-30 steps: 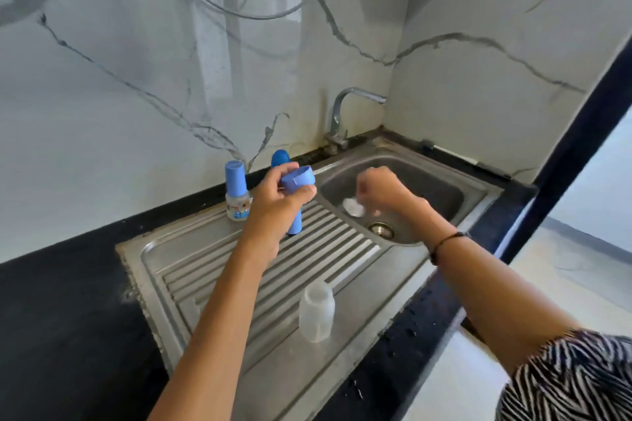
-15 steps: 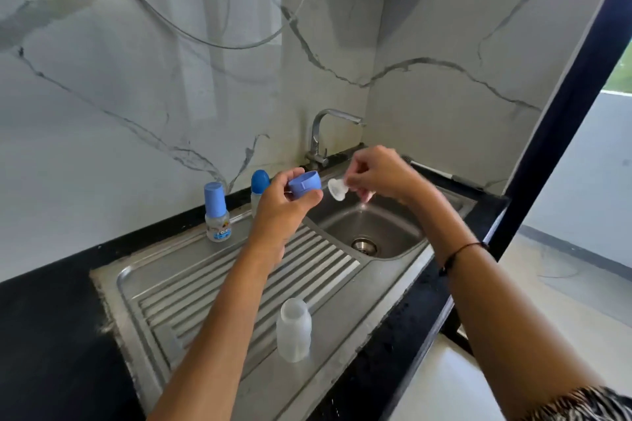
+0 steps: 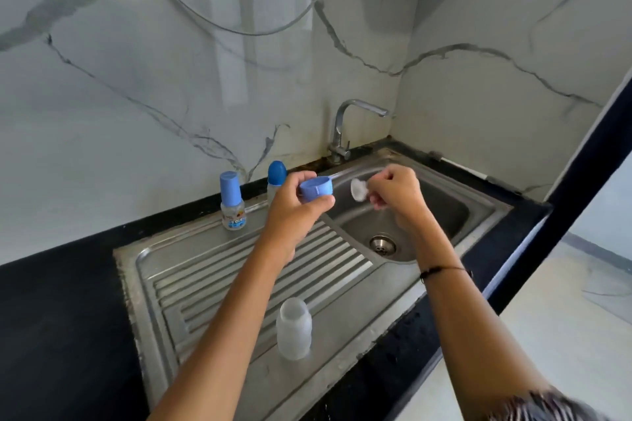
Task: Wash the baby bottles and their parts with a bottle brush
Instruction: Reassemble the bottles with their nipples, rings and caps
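Head view: the left hand [image 3: 294, 207] grips a blue plastic bottle collar [image 3: 316, 188], the right hand [image 3: 396, 196] pinches a clear silicone teat [image 3: 358, 190] just beside it, above the steel sink [image 3: 441, 202]. Below the hands, a frosted open bottle [image 3: 294, 330] stands on the drainboard [image 3: 212, 287].

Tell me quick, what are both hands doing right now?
Left hand: closed, gripping the blue bottle collar.
Right hand: closed, pinching the clear teat over the sink.
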### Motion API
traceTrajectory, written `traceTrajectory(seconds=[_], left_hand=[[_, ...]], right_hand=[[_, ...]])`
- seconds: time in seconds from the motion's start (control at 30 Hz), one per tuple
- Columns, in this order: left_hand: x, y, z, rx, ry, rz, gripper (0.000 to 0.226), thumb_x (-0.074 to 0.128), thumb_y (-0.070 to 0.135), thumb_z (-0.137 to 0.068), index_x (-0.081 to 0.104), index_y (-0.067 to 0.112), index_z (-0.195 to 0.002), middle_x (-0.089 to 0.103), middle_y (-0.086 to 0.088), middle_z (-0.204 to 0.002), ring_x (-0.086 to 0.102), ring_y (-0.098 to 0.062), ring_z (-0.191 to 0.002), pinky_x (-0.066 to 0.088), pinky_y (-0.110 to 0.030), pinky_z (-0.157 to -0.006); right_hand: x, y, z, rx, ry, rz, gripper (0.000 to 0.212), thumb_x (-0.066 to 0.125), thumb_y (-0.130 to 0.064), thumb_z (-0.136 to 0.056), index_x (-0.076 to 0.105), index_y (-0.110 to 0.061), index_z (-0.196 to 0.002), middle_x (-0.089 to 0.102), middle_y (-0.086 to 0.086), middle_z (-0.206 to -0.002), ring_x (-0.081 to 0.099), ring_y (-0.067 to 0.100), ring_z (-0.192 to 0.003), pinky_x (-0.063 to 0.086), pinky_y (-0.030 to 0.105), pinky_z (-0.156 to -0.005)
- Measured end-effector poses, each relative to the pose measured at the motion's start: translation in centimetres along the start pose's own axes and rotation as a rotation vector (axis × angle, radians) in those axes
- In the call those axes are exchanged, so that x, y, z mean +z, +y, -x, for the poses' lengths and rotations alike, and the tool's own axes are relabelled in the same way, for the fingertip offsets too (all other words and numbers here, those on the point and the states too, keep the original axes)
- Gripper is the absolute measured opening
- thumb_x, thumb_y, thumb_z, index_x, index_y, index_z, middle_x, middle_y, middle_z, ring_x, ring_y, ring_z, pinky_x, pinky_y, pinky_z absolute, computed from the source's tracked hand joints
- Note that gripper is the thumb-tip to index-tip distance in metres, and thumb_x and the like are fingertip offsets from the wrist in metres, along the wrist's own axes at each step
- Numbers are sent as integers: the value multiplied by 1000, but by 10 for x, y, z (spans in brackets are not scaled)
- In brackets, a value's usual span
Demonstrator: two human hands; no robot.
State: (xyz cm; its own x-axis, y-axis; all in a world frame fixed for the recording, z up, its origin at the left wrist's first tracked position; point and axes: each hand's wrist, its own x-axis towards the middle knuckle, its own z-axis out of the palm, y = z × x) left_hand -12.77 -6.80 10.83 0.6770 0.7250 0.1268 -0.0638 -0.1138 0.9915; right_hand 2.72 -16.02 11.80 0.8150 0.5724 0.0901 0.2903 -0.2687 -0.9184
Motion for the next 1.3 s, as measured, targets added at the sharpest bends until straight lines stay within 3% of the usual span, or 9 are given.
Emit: traceTrajectory(seconds=[0.1,0.23,0.37,0.47,0.6,0.67,0.93,1.17,1.3], left_hand=[[5,-2,-1,-3,23,-32,44,70,7,-81,49,24,-115,58,0,-116,56,-9,-96,43,-15,-70],[17,-5,-2,24,33,-122,50,70,5,-81,47,20,-123,51,-4,-126,56,-12,-104,45,-16,-79],[28,-4,-1,85,36,-277,50,70,8,-82,49,18,-125,43,0,-122,56,-12,-102,46,-21,-90],[31,-3,1,92,41,-324,42,71,12,-81,53,16,-119,49,0,-115,58,-11,-98,50,-26,-90],[31,-1,6,139,56,-241,27,67,0,-81,58,18,-99,55,14,-86,60,9,-77,49,-8,-69],[30,-1,5,145,88,-224,25,67,-2,-80,59,15,-98,58,9,-84,60,8,-73,48,-9,-66],[14,-12,0,90,158,-235,34,70,5,-77,58,20,-105,58,-12,-114,63,-16,-96,53,-27,-84],[4,-10,6,59,156,-207,33,70,10,-82,55,24,-108,65,3,-106,62,-12,-101,51,-34,-94],[3,-8,11,90,156,-204,33,70,11,-82,56,24,-110,66,1,-107,62,-12,-103,51,-30,-92]], right_hand=[[1,-15,8,-50,-51,-374,20,50,3,-89,60,-8,-101,58,6,-68,53,11,-50,48,22,-47],[11,-26,21,-116,-56,-422,37,43,3,-90,63,-13,-117,61,3,-79,45,10,-53,43,24,-48],[18,-30,33,-331,-117,-388,55,38,5,-92,50,-30,-132,55,-13,-125,47,0,-75,46,18,-67],[25,-27,37,-415,-133,-271,44,37,3,-92,61,-24,-118,58,-21,-113,54,-1,-95,46,19,-80],[30,-22,40,-512,-57,-136,24,52,1,-85,52,-19,-99,54,-11,-84,55,2,-76,46,16,-66],[31,-19,36,-607,-29,34,19,55,-1,-83,51,-16,-94,50,-10,-77,51,13,-77,42,24,-66],[32,-23,20,-930,89,329,13,50,0,-77,61,-6,-82,58,2,-67,47,23,-66,36,25,-59],[45,-23,27,-949,97,311,12,54,-1,-81,63,-7,-87,57,-3,-73,53,22,-68,47,36,-55],[48,-24,32,-952,45,362,10,58,0,-79,64,-6,-82,55,-8,-73,50,23,-70,41,28,-56]])
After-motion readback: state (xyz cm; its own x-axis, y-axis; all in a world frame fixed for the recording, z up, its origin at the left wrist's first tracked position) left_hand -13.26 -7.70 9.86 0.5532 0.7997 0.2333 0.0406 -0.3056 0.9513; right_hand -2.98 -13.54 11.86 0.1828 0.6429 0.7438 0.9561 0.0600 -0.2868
